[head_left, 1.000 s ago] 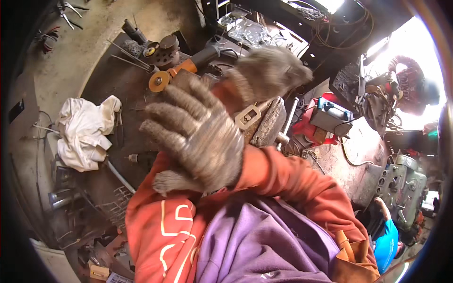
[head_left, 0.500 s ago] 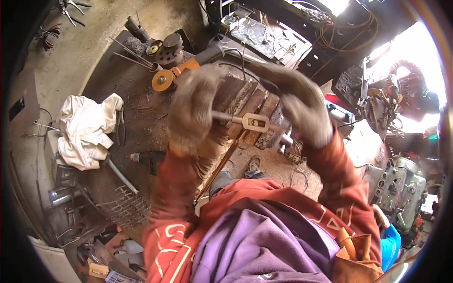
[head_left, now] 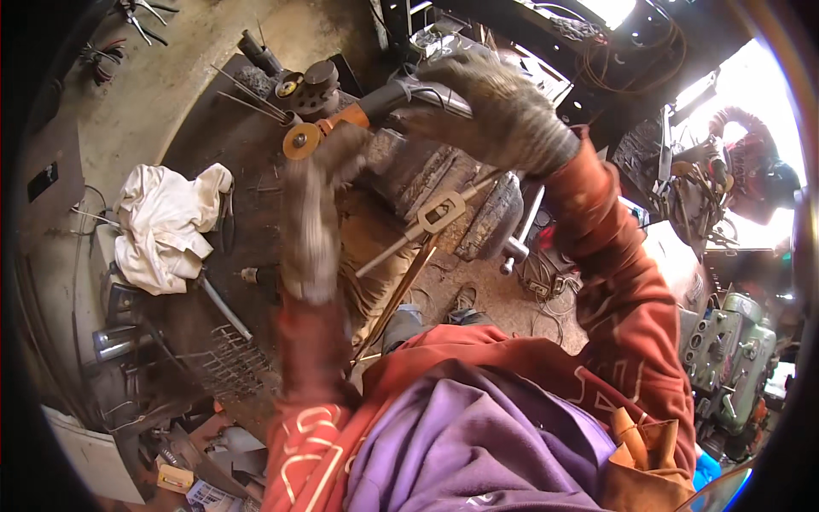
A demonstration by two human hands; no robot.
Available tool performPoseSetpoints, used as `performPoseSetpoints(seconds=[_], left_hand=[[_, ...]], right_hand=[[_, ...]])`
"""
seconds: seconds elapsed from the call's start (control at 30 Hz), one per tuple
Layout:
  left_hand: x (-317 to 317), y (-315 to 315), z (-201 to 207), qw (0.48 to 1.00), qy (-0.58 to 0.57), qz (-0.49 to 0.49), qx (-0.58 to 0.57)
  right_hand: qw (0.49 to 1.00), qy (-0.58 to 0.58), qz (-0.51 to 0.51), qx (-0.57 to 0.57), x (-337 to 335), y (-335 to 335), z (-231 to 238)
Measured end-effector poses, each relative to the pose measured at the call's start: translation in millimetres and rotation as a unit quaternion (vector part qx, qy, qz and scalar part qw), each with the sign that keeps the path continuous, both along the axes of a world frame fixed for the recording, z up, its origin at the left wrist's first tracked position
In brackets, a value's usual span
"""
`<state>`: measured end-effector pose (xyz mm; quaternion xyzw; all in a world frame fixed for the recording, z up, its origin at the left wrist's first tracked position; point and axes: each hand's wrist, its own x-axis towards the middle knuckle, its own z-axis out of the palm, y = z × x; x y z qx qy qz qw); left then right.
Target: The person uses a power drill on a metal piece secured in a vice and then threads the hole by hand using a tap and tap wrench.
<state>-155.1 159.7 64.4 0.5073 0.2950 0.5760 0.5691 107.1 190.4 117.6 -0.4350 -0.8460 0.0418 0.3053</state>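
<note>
A tap wrench (head_left: 442,212), pale metal with a slotted middle, sits over the jaws of a bench vise (head_left: 495,218). Its bar slants from lower left to upper right. My gloved left hand (head_left: 316,213) is beside the wrench's left arm, apart from it and smeared by motion; its fingers are hard to read. Above the vise, my gloved right hand (head_left: 495,107) reaches leftward, fingers spread, near the bar's upper end and the grinder's dark handle. Whether it touches the bar, I cannot tell. A long thin bar (head_left: 401,294) slopes down from beneath the wrench.
An angle grinder (head_left: 345,119) with an orange head and disc lies behind my left hand. On the dark bench are a white cloth (head_left: 166,226), a drill (head_left: 260,275) and a metal grid (head_left: 230,363). A green machine (head_left: 734,358) stands at right.
The tap wrench has turned counterclockwise, its left end toward me. My left hand has come off its handle and moved left; my right hand has swung up and left.
</note>
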Motion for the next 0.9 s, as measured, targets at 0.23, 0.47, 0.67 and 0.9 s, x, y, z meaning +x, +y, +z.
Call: performPoseSetpoints(seconds=[0.23, 0.47, 0.67, 0.9], left_hand=[[11, 23, 5, 0.947, 0.289, -0.018, 0.141], [150, 97, 7, 0.861, 0.413, -0.097, 0.279], [24, 43, -20, 0.962, 0.232, 0.02, 0.143], [14, -60, 9, 0.897, 0.374, 0.086, 0.221]], right_hand=[[0.846, 0.405, 0.057, -0.341, -6, -84, 2], [0.985, 0.163, 0.038, 0.04, -147, -105, -18], [0.991, -0.005, -0.043, 0.127, -70, -51, 24], [0.933, 0.005, 0.099, -0.346, 4, 10, -3]])
